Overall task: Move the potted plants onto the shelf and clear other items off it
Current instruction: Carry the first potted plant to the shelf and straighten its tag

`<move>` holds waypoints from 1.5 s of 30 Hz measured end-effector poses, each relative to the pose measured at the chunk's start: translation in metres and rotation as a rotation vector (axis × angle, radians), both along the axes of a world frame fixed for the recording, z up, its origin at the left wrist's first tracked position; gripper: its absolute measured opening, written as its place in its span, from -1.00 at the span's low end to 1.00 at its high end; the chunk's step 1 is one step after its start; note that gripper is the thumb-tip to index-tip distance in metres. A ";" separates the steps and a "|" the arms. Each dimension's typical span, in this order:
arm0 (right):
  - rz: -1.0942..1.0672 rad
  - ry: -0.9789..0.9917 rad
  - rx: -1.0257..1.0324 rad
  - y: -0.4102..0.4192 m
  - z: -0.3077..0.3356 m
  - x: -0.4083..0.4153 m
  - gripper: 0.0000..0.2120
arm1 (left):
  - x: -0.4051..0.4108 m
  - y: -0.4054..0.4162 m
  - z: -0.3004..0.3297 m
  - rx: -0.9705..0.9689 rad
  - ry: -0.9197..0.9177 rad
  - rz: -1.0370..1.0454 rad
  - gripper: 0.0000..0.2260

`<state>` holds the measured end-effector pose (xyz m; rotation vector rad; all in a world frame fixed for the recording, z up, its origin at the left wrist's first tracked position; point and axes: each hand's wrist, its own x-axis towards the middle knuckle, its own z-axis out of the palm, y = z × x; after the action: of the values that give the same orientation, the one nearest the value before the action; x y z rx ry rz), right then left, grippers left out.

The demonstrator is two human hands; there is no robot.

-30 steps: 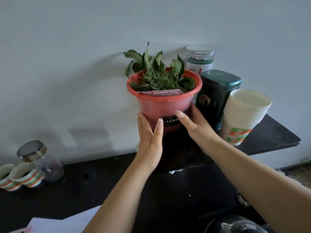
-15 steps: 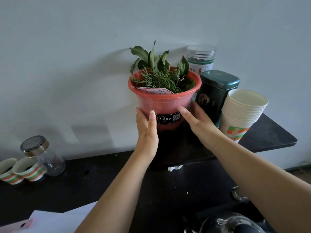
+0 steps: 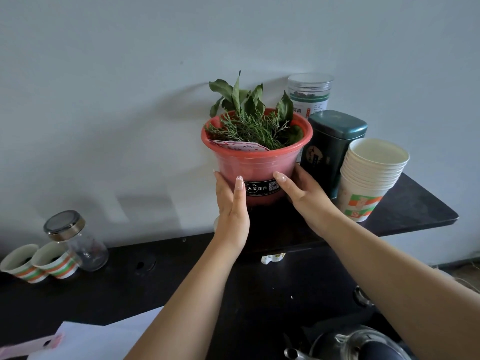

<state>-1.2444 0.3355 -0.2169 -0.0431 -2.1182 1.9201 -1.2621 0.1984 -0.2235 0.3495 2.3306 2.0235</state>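
While both bare hands press against its lower wall, the red plastic flower pot point(image 3: 255, 167) of green leafy and needle-like foliage stands at the left end of the dark raised shelf point(image 3: 410, 206), close to the pale wall. The left hand point(image 3: 232, 211) lies on the pot's left side with fingers straight and extended upward; the right hand point(image 3: 306, 201) lies on the right side, fingers likewise extended along the wall, neither hand curling round the pot. A black label band with white characters point(image 3: 261, 187) shows between the two hands. Just right of the pot stand a dark green rectangular tin point(image 3: 332, 149) and, behind it, a clear plastic jar with a green label point(image 3: 310, 96); a stack of white paper cups point(image 3: 368, 178) stands further right. On the lower black tabletop point(image 3: 130, 284) at far left are a lidded glass jar point(image 3: 78, 240) and two striped paper cups point(image 3: 39, 263).
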 end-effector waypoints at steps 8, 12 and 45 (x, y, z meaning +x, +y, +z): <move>-0.024 -0.007 0.032 -0.003 0.003 0.003 -0.30 | 0.003 -0.002 0.004 0.015 -0.001 -0.007 -0.36; -0.091 -0.029 0.127 -0.008 0.007 0.016 -0.35 | 0.010 -0.006 0.010 0.042 -0.004 0.015 -0.46; -0.193 0.158 0.614 -0.006 0.132 0.001 -0.69 | -0.031 -0.045 0.127 -0.386 0.393 -0.026 -0.77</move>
<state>-1.2435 0.3299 -0.0849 0.0279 -2.3907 1.0724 -1.2935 0.1538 -0.0962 0.8091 2.8454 1.5498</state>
